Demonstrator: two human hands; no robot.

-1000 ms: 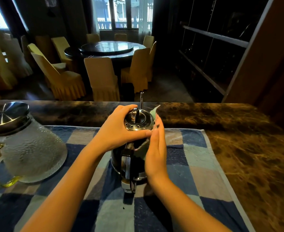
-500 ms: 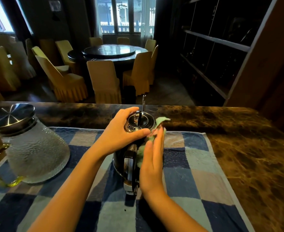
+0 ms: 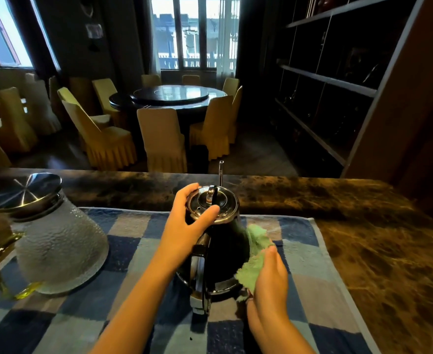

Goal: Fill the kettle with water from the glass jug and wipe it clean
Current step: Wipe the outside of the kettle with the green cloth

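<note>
A dark kettle with a shiny steel lid and a handle facing me stands on a blue checked towel. My left hand grips the lid's rim from the left, thumb across its front. My right hand presses a green cloth against the kettle's lower right side. The frosted glass jug with a steel lid and a golden handle stands upright at the left on the same towel.
The towel lies on a dark marble counter, whose bare part runs along the right and the far edge. Beyond the counter are a round dining table with yellow covered chairs and dark shelving at the right.
My right hand has slid down the kettle's right side with the green cloth, from near the lid to near the base. My left hand stays on the lid.
</note>
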